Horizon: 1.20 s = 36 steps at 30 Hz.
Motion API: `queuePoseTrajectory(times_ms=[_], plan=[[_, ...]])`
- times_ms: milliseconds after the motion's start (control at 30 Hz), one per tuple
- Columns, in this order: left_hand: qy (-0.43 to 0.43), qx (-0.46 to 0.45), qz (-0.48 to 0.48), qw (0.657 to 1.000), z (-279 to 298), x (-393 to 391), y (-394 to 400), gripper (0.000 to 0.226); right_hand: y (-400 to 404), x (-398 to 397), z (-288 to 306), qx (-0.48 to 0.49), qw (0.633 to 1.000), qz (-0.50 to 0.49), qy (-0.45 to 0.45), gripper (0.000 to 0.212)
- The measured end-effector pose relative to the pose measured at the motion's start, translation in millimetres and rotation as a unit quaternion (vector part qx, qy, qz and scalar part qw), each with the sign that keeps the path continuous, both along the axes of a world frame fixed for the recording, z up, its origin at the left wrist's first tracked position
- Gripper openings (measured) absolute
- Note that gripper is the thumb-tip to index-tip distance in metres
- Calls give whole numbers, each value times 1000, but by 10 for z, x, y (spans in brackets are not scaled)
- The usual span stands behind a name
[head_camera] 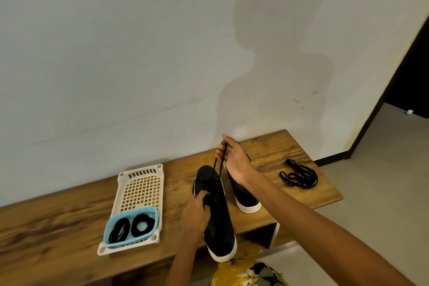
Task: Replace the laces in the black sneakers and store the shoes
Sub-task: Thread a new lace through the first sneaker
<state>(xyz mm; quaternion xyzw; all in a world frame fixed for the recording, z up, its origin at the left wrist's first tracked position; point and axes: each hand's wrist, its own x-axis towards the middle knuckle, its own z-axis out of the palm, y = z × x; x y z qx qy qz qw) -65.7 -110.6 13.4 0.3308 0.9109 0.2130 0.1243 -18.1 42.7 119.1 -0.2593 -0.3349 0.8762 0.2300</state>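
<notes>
A home entryway: wooden shoe bench (pixel 274 151) against a plain wall (pixel 116 53), doorway (pixel 408 81) beside.

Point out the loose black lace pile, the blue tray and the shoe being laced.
loose lace pile (pixel 299 176), head view, middle of the coil.
blue tray (pixel 109 227), head view, left rim.
held sneaker (pixel 220 227), head view, black side panel.

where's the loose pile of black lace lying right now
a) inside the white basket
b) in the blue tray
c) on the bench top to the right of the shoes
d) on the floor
c) the loose black lace lies bunched on the wooden bench, to the right of the second sneaker; the blue tray holds only neat coiled bundles.
</notes>
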Motion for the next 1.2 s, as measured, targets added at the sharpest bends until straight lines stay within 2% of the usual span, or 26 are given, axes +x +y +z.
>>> queuePoseTrajectory(times_ms=[100, 200, 300, 367, 467, 500, 567, 633, 700, 767, 833, 867, 933, 1033, 1200], plan=[[11, -11, 10, 1000, 32, -10, 26, 33, -3, 38, 31, -28, 996, -90, 11, 33], [53, -48, 13, 997, 98, 2, 65, 26, 112, 129, 157, -38, 989, -139, 28, 24], [81, -83, 10, 993, 114, -6, 116, 29, 117, 199, 176, 89, 989, -75, -89, 16], [97, -100, -1, 990, 124, -17, 151, 31, 50, 220, -14, 184, 965, -13, -188, 23], [98, -118, -15, 988, 157, -22, 190, 25, -66, 268, -435, 301, 916, 29, -263, 35], [99, -120, -16, 988, 170, -25, 193, 19, -112, 286, -560, 347, 895, 47, -276, 31], [88, -100, 3, 991, 181, -46, 186, 13, -238, 352, -731, 464, 827, 103, -301, 15], [53, -57, 45, 996, 160, -85, 172, 12, -366, 402, -867, 578, 738, 183, -297, 36], [-6, -21, 97, 995, 115, -124, 141, 14, -482, 417, -945, 647, 662, 241, -290, 56], [-117, 47, 167, 978, 49, -181, 81, 17, -554, 395, -1006, 670, 632, 247, -300, 59], [-254, 127, 217, 934, 36, -192, 21, 17, -577, 383, -1047, 663, 645, 221, -310, 53], [-284, 150, 219, 921, 37, -195, -3, 17, -575, 385, -1052, 651, 658, 209, -315, 50], [-284, 155, 177, 930, 40, -160, -24, 16, -557, 372, -1061, 641, 670, 201, -316, 46], [-233, 123, 84, 961, 27, -123, -1, 5, -509, 314, -1027, 630, 673, 215, -323, 43], [-203, 111, 71, 970, 12, -161, 13, 11, -453, 262, -979, 615, 683, 218, -329, 35]])
